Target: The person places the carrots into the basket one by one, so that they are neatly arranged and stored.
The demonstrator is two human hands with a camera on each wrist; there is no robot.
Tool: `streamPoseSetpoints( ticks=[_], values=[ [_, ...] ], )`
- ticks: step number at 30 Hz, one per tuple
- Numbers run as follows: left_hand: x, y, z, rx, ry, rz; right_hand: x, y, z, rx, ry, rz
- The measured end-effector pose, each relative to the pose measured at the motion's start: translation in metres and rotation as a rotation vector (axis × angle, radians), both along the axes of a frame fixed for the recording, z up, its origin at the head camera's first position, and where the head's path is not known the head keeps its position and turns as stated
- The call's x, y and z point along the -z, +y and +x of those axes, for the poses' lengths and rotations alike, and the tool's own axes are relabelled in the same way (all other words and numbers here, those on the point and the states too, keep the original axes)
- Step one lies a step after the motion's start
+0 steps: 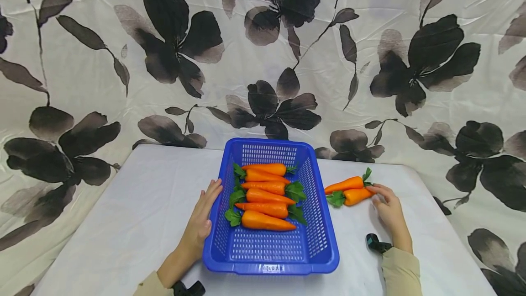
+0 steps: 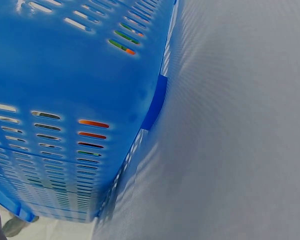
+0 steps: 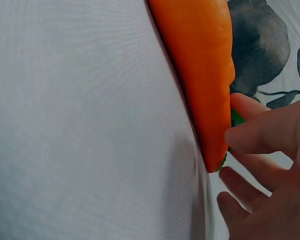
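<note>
A blue plastic basket (image 1: pixel 271 268) holds several orange carrots (image 1: pixel 269 220) with green leafy tops, laid crosswise in a column. Against the basket's left rim rests my left hand (image 1: pixel 201 218), its fingers extended along the side. Two more carrots lie on the table to the right of the basket: a far one (image 1: pixel 345 183) and a near one (image 1: pixel 357 196). My right hand (image 1: pixel 388 207) is at the pointed end of the near carrot, fingertips touching its tip and the thumb below. In the right wrist view, that carrot (image 3: pixel 200 75) lies beside loosely bent fingers (image 3: pixel 255 132).
A white cloth covers the table (image 1: pixel 135 204). Behind it hangs a pale curtain (image 1: pixel 230 58) with dark flowers. Black wrist cameras show at the right wrist (image 1: pixel 376 243) and left wrist (image 1: pixel 189 288).
</note>
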State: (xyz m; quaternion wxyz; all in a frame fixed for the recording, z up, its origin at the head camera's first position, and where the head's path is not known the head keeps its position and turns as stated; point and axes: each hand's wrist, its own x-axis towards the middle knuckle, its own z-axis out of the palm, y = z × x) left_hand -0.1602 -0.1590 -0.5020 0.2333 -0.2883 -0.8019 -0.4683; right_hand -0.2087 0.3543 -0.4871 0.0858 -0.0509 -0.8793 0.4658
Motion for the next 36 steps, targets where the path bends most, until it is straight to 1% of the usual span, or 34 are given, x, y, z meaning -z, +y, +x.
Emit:
streamPoseSetpoints(
  ticks=[3, 8, 12, 19, 26, 29, 36],
  values=[
    [0.0, 0.0, 0.0, -0.002, -0.007, -0.002, 0.001, 0.0, 0.0, -0.031, -0.042, 0.032],
    [0.001, 0.0, 0.0, 0.0, -0.013, -0.001, 0.004, 0.002, 0.001, -0.042, -0.045, 0.077],
    [0.001, 0.0, 0.0, -0.003, -0.011, 0.0, 0.004, 0.003, 0.002, -0.043, -0.051, 0.095],
    [0.001, 0.0, 0.001, 0.006, 0.003, 0.01, -0.001, 0.004, 0.006, -0.026, -0.103, 0.139],
    [0.0, 0.0, 0.001, 0.004, 0.01, 0.011, -0.004, 0.005, 0.009, -0.017, -0.115, 0.164],
    [0.0, 0.0, 0.001, 0.005, 0.006, 0.011, -0.005, 0.007, 0.01, -0.039, -0.125, 0.186],
    [-0.001, 0.0, 0.0, 0.006, 0.005, 0.01, -0.011, 0.012, 0.018, -0.13, -0.126, 0.238]
  ],
)
